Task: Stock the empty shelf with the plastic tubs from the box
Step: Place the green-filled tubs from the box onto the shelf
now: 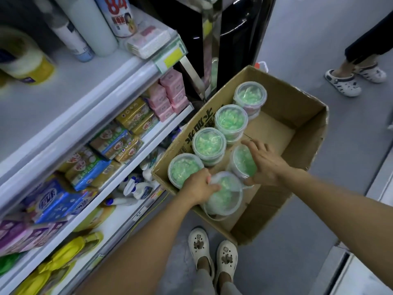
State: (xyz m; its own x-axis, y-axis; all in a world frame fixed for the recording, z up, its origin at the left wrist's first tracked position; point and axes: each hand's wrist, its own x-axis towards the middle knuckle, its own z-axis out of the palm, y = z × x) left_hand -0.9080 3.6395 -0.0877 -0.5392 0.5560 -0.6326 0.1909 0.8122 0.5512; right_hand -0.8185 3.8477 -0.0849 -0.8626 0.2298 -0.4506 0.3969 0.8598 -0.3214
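Cardboard box (pixel 297 133) stands open on the grey floor just beside the shelving unit (pixel 89 107), and everything that matters sits inside it. Six clear plastic tubs of green contents are in view: four form a row along the box wall nearest the shelving, and two sit at the near end of the box. The left hand (pixel 198 187) curls its fingers over the lid of the nearest tub (pixel 225 194), which looks blurred and tilted, its thin wire handle hanging over the box's near edge. The right hand (pixel 263 161) wraps thumb and fingers round the side of the neighbouring tub (pixel 242 161), farther into the box.

Both tubs appear to be mid-pick, one per hand. The left grip is the weak point: holding by the lid alone could pop it off or let the tub slip and spill. The dangling handle might also catch on the cardboard edge as the tub rises. Beside the box, the lower shelves are packed with soap packs (pixel 119 141), so a careless swing could knock them.
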